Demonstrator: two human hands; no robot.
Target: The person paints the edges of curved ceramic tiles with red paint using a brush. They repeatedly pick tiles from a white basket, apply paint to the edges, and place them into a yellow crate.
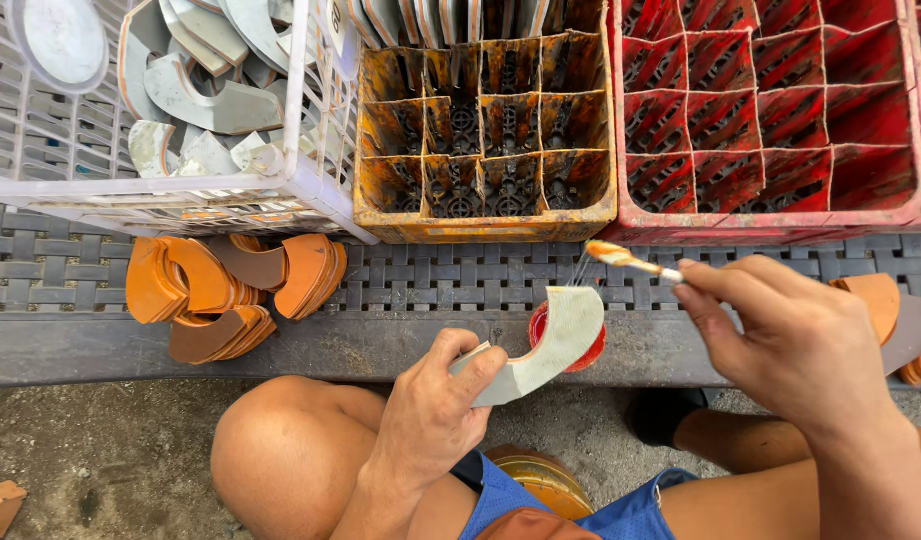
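My left hand (435, 400) grips a pale, curved flat piece (550, 340) by its lower end, holding it over a small red pot (588, 352) on the woven bench. In my right hand (790, 340) is a thin brush (625, 260) whose orange-smeared tip points left, just above the curved piece's upper end. The pot is mostly hidden behind the piece.
Orange-coated curved pieces (225, 285) lie stacked on the bench (460, 280) at left, more at the right edge (885, 310). Behind stand a white crate (315, 180) of pale pieces, an orange divided crate (485, 215) and a red divided crate (770, 215). A round tin (540, 480) sits between my knees.
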